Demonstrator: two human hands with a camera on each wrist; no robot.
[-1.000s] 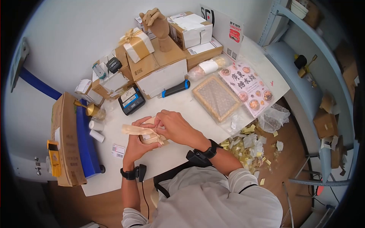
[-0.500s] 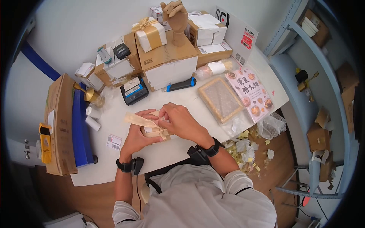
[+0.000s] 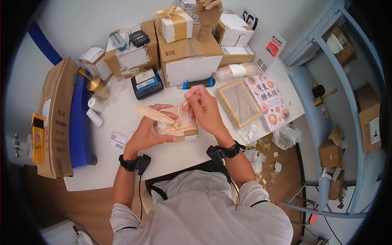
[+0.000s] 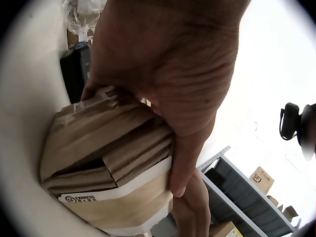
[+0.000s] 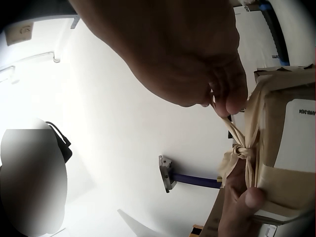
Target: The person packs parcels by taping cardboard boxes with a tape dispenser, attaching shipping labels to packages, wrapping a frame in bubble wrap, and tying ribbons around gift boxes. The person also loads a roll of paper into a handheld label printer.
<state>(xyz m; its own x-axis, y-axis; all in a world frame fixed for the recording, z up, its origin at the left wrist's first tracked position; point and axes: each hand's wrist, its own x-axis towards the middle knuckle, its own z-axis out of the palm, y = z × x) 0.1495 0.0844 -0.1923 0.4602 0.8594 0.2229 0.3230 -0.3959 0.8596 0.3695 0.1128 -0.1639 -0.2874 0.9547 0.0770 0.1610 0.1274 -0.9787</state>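
Observation:
A small cardboard box (image 3: 190, 133) with a white SF Express label lies on the table, wrapped crosswise in a cream ribbon (image 5: 242, 150) knotted on top. My left hand (image 3: 148, 132) grips the box from the left, thumb along the near side and fingers over the far edge. Between thumb and fingertips, my right hand (image 3: 205, 109) pinches one ribbon end and holds it raised above the knot. The other ribbon tail stretches out to the left over my left hand. Folded cardboard flaps (image 4: 94, 148) show at one end of the box in the left wrist view.
Behind the box stand a black label printer (image 3: 147, 84), a blue-black utility knife (image 3: 199, 83) and a large carton (image 3: 192, 61) bearing a ribboned white gift box (image 3: 174, 25). A bubble-wrapped frame (image 3: 239, 105) lies to the right, a printed shipping label (image 3: 118, 140) to the left.
My right hand has moved up and right from the knot, drawing the ribbon end taut. My left hand stays on the box. The head view has shifted.

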